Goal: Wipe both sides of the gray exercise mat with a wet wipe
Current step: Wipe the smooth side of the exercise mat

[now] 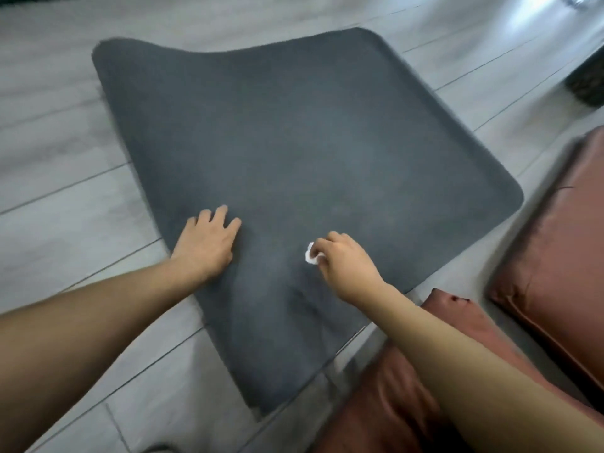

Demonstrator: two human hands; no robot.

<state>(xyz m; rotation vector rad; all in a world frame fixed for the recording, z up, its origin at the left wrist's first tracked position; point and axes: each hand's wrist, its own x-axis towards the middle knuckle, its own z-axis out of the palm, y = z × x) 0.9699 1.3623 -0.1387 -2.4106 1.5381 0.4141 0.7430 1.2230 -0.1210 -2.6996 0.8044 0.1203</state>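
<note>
While the right hand (343,263) pinched a balled white wipe (311,254) in curled fingers (322,245) against the gray mat (294,132), the left hand (207,245) lay flat, fingers spread, at the mat's left edge. Mat lay on the gray plank floor (58,152); brown cushions (555,250) sat beside it, right.
</note>
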